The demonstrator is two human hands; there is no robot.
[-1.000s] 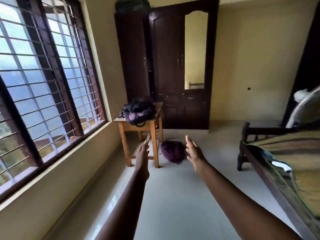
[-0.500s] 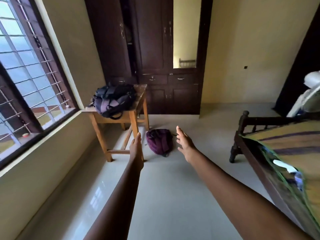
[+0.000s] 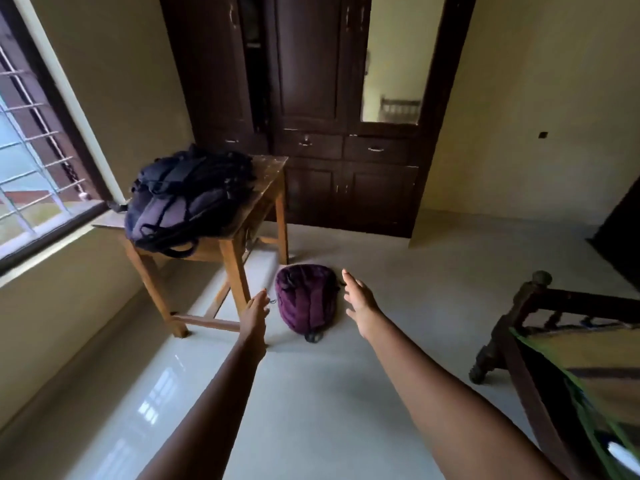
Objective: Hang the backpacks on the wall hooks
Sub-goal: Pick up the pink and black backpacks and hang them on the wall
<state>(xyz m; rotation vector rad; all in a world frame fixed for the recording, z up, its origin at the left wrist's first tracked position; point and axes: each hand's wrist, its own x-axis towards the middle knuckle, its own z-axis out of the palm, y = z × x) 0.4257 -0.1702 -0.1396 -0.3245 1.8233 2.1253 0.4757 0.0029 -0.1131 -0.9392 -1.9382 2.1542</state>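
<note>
Both arms stretched forward — left hand [image 3: 255,310] and right hand [image 3: 360,304] with fingers spread, grasping nothing. Between them on the pale floor [image 3: 311,410], a purple backpack [image 3: 306,301], just beside a wooden table [image 3: 239,244]. On that table — a dark backpack [image 3: 188,197], near the window [image 3: 31,161].

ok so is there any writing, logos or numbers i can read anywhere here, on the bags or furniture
None can be read.
Purple backpack on the floor: no visible label or logo.
Dark backpack on the table: no legible brand; the picture is too soft to tell.
Wardrobe: only scuffs and handles, no text.
</note>
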